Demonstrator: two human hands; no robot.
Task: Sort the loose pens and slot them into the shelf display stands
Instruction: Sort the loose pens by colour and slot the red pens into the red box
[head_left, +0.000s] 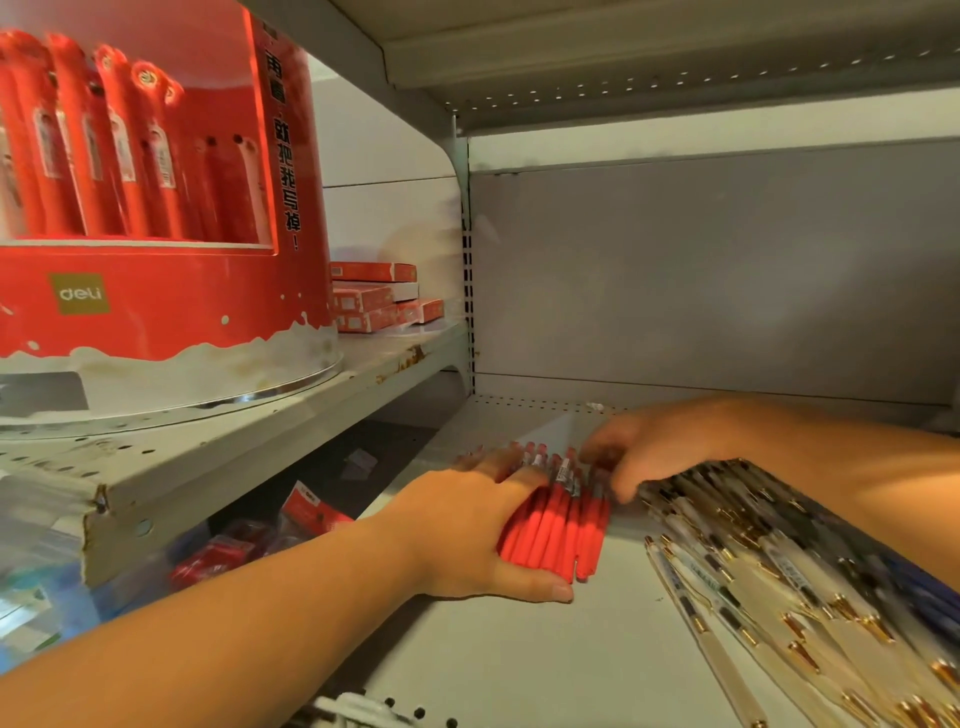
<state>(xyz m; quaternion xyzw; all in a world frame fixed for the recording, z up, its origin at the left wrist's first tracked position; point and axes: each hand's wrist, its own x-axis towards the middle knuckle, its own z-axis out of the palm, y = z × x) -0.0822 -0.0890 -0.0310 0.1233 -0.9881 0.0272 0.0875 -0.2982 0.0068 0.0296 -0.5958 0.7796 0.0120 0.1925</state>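
Observation:
A bundle of several red pens (566, 525) lies on the grey shelf (519, 660) in the middle of the view. My left hand (467, 530) wraps around the bundle from the left, thumb under its near end. My right hand (654, 441) rests fingers-down on the far tips of the same red pens. A heap of white and gold pens (753, 582) lies to the right, partly under my right forearm. The round red display stand (156, 208), with red pens slotted upright in it, sits on the higher shelf at upper left.
Small red boxes (379, 301) are stacked behind the stand. Red packets (311, 514) and clutter lie on the lower level beneath the left shelf. The shelf's back panel (701, 280) and upper shelf close off the space.

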